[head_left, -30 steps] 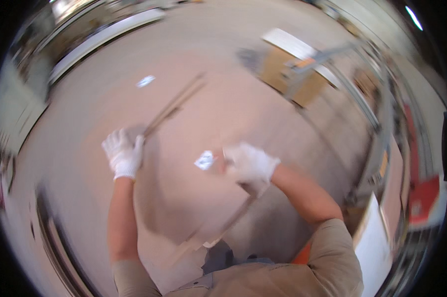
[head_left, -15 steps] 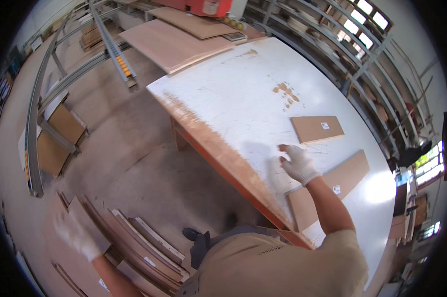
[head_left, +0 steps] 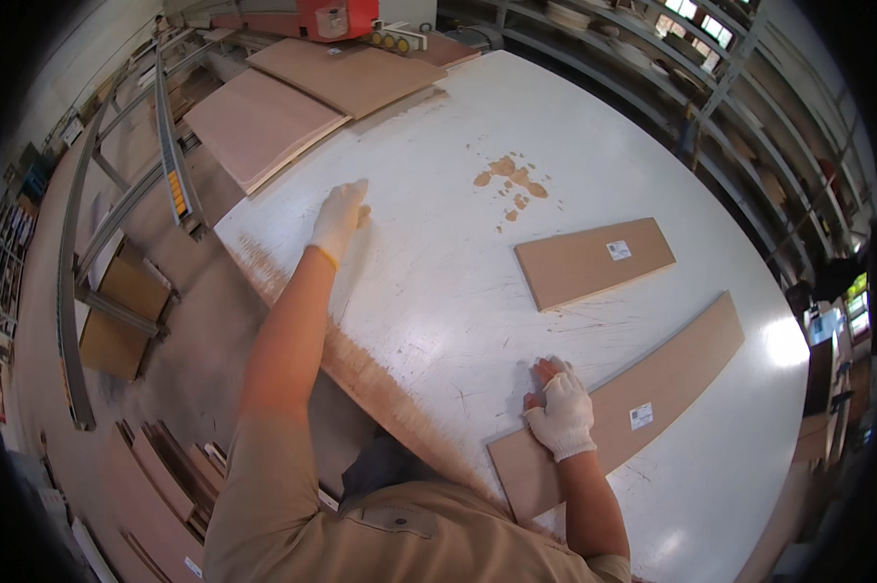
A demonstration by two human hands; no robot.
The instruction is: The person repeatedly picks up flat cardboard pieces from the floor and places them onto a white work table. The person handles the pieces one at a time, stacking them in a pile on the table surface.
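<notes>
My left hand (head_left: 339, 219), in a white knit glove, reaches out over the white tabletop (head_left: 438, 262), short of a pair of large brown panels. Its fingers point forward with the thumb a little apart, and nothing shows in them. My right hand (head_left: 562, 413) wears a white glove with bare fingertips. It is low over the tabletop at the near edge of a long brown board (head_left: 642, 398) with a white label; its fingers are slightly bent and hold nothing visible. Farther off lies a shorter labelled brown board (head_left: 594, 260).
Two large panels, one light brown (head_left: 263, 126) and one darker (head_left: 346, 76), overlap at the far left below a red machine part (head_left: 336, 17). Metal rails (head_left: 171, 146) run along the left. Stacked boards (head_left: 156, 481) stand at lower left; shelving (head_left: 749, 136) lines the right.
My left hand has swung up from beside the floor stack to above the tabletop. My right hand has come nearer to my body, and my view has turned.
</notes>
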